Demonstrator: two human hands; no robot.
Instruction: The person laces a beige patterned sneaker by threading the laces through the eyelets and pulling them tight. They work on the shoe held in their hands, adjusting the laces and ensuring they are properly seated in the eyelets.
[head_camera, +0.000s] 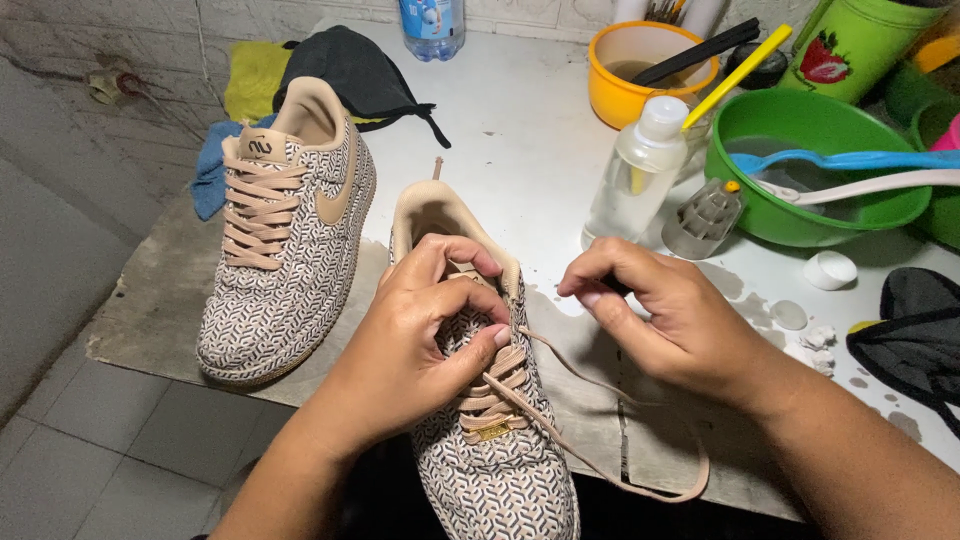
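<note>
2 patterned shoes (285, 250) sat on the table (520, 130). The left hand (420, 330) pinched the nearer shoe's (495, 470) tongue; the right hand (660, 310), at 3 o'clock, pinched 1 lace (600, 450).

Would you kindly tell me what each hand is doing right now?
Left hand: closed, gripping the tongue of the near patterned shoe.
Right hand: closed, fingers pinching the tan lace.

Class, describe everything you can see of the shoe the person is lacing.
The near shoe is a low sneaker with a dark geometric print on a pale upper, tan lining and tan flat laces. It lies toe toward the camera at the edge of the worn table. The left hand grips its tongue area; the right hand pinches a loose lace end trailing rightward in a loop.
</note>
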